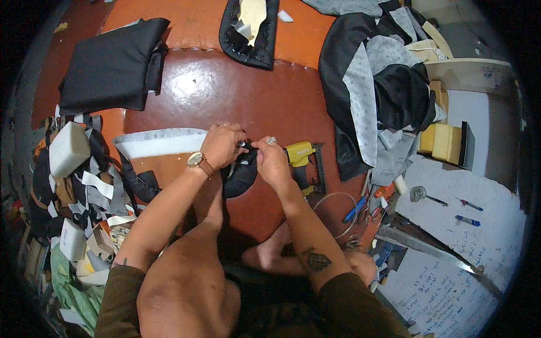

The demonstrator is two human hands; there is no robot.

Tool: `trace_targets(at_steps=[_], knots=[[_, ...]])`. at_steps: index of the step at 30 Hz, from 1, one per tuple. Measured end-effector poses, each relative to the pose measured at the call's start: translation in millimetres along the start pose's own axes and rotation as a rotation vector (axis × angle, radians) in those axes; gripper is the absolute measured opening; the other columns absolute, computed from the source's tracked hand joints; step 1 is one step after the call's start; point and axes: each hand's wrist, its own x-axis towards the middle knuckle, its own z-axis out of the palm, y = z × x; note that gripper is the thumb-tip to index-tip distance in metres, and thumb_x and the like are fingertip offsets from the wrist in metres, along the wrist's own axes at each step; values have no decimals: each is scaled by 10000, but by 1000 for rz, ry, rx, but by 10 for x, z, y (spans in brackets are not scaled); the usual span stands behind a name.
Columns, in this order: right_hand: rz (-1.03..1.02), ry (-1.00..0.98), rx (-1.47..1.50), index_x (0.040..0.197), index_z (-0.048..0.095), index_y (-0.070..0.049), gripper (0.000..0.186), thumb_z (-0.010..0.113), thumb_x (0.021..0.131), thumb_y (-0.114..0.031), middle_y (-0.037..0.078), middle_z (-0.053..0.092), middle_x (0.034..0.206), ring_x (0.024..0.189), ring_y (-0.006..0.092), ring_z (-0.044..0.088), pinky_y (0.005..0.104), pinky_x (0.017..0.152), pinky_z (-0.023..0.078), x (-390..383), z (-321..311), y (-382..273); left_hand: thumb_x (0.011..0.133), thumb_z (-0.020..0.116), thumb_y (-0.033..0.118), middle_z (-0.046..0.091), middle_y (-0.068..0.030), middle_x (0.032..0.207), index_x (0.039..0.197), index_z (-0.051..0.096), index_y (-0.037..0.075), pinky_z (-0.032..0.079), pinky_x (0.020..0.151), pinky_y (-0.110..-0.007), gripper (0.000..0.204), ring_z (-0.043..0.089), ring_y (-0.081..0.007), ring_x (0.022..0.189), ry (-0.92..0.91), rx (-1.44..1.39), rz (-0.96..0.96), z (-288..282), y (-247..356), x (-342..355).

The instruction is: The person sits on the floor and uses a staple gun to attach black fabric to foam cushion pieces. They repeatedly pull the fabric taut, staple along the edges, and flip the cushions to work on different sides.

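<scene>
In front of me lies an upholstery panel with a brown board back [160,168], a strip of white foam [163,145] along its far edge and black cover material [241,179] gathered round its near and right edges. My left hand [224,145], with a watch on the wrist, is closed on the black cover at the panel's right end. Close beside it, my right hand [273,160], wearing a ring, pinches the same cover; the fingertips partly hide the edge. My bare foot and leg are against the panel. Just right of my right hand rests a yellow and black staple gun [300,153].
A folded black cover [112,65] lies far left, above scraps and a white foam block [69,149]. A black-edged padded piece [262,53] sits at the far middle. Black and grey fabric [349,96] is heaped right, near pens [355,209] and a hose [354,200].
</scene>
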Motion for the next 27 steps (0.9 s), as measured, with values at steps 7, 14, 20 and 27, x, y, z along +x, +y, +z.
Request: trace_targets(at_steps=[7,14,20,27], knots=[[6,-76,-38,1180,735,-17,344,708,839,20,183,676,1092,1045,408,660,472,917,543,79,-58,-100,846,807,260,732,-104,1075,1025,770,104,545,875,-474,241,673,-352,1052,-44,57,-13,-35,36,-15],[-88,-32,-35,1099,763,-18,282,721,821,10,150,691,1094,1066,378,656,464,934,543,-7,-60,-72,815,797,127,720,-82,1073,1083,774,80,537,935,-448,274,641,-340,1074,42,24,81,-15,97,-240],[-167,-32,-92,1125,750,-28,319,685,818,29,149,695,1097,1091,373,647,464,953,541,-27,-29,-91,782,792,81,712,-106,985,1001,773,56,545,884,-457,221,650,-350,961,187,-121,116,200,46,-307],[-116,-70,-131,1100,751,-13,280,653,841,26,186,709,1101,1081,396,665,479,942,558,-152,-19,-191,780,774,61,692,-121,904,943,764,49,554,833,-445,164,653,-353,897,236,-139,122,238,140,-442]])
